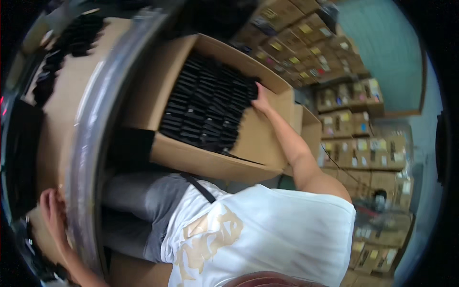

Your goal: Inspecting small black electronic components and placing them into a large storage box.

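A large open cardboard box (220,165) holds several tight rows of folded black items (205,103), which look like soft bundles; their exact kind is not clear. Inside the box, at the right end of the far rows, my right hand (261,99) is closed around a black bundle (250,90), and part of its fingers is hidden. My left hand (53,214) rests at the table (71,91) on the left, near its plastic-covered edge (88,129). Its fingers are slightly bent and apart, with nothing visible in them.
More black items (81,36) lie along the table's far end. Beside the box on the right stands another open carton (310,128). Stacked labelled cartons (354,153) line the right side, below a greenish panel (382,52).
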Demonstrator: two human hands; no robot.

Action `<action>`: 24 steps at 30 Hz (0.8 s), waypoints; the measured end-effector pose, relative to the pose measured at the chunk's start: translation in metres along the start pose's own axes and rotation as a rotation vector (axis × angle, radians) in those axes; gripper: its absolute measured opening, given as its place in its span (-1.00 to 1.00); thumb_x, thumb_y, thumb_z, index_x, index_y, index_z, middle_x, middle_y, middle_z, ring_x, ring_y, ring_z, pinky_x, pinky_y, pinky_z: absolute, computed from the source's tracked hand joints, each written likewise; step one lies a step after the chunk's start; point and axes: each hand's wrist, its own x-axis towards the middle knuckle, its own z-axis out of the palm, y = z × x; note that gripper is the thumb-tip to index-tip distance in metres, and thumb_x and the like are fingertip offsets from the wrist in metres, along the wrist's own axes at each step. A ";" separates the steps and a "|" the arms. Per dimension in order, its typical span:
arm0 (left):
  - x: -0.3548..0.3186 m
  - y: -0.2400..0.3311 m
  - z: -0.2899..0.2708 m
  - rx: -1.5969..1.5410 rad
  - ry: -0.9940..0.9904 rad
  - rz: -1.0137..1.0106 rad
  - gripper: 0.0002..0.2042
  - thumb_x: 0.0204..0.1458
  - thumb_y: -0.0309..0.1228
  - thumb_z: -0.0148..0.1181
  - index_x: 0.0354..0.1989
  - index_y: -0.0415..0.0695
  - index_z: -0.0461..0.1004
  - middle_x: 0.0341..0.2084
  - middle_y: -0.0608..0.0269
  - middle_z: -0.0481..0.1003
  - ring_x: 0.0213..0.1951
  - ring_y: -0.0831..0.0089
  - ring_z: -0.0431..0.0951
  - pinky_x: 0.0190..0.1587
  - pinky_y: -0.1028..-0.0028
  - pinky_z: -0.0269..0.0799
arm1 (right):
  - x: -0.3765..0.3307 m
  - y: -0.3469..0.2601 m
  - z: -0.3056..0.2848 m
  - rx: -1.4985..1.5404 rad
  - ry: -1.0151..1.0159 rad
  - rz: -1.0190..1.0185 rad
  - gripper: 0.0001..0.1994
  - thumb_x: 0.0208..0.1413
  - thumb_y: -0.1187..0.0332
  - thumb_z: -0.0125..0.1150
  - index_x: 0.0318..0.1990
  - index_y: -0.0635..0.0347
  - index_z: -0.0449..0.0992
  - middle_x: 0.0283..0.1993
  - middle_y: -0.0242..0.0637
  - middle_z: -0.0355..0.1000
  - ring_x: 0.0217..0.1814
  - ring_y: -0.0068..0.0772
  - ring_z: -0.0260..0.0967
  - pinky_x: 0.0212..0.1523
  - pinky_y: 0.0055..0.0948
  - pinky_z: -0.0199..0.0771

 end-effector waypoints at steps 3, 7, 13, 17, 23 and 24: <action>-0.007 0.009 0.000 -0.093 -0.027 -0.041 -0.86 0.25 -0.29 0.03 -0.17 -0.06 0.44 -0.56 0.39 0.39 -0.60 0.67 0.28 -0.58 0.68 0.15 | -0.005 -0.016 0.017 0.153 0.062 0.026 -0.27 -0.11 0.54 0.20 0.32 0.32 0.14 0.27 0.04 0.22 0.29 -0.05 0.20 0.31 -0.26 0.20; -0.008 0.014 -0.001 -0.229 -0.099 0.029 -0.87 0.25 -0.39 -0.02 -0.24 -0.18 0.41 -0.57 0.32 0.41 -0.68 0.62 0.28 -0.63 0.64 0.16 | -0.004 -0.073 -0.001 -0.518 0.006 0.233 -0.23 -0.05 0.34 0.14 0.41 -0.03 0.07 0.38 0.17 0.02 0.31 0.32 0.07 0.30 0.05 0.11; -0.005 0.020 -0.001 -0.203 -0.132 0.009 -0.87 0.25 -0.41 -0.05 -0.25 -0.18 0.40 -0.59 0.31 0.41 -0.69 0.61 0.27 -0.64 0.64 0.16 | 0.065 -0.276 -0.014 0.077 -0.016 -0.610 -0.46 -0.08 0.49 0.08 0.17 0.16 0.38 0.32 -0.11 0.20 0.32 -0.04 0.17 0.33 -0.17 0.15; -0.009 0.023 0.001 -0.239 -0.120 0.004 -0.88 0.24 -0.42 -0.04 -0.25 -0.19 0.40 -0.59 0.30 0.40 -0.68 0.60 0.29 -0.64 0.62 0.18 | 0.122 -0.445 0.068 0.017 -0.064 -1.058 -0.45 0.05 0.19 0.21 0.22 0.09 0.33 0.35 -0.04 0.15 0.34 0.02 0.12 0.30 -0.16 0.14; -0.012 0.025 -0.007 -0.212 -0.132 -0.011 -0.89 0.21 -0.43 -0.01 -0.25 -0.19 0.41 -0.57 0.27 0.43 -0.64 0.56 0.33 -0.59 0.59 0.26 | 0.203 -0.588 0.150 -0.270 -0.301 -0.512 -0.05 -0.16 -0.40 0.20 0.39 -0.21 0.13 0.45 0.11 -0.10 0.41 0.20 -0.02 0.35 0.11 0.03; -0.012 0.024 -0.008 -0.215 -0.142 -0.006 -0.89 0.21 -0.43 -0.01 -0.26 -0.19 0.41 -0.56 0.26 0.43 -0.63 0.55 0.34 -0.58 0.58 0.28 | 0.211 -0.597 0.153 -0.310 -0.356 -0.429 0.00 -0.21 -0.45 0.21 0.40 -0.25 0.10 0.45 0.16 -0.15 0.43 0.19 -0.04 0.37 0.09 0.01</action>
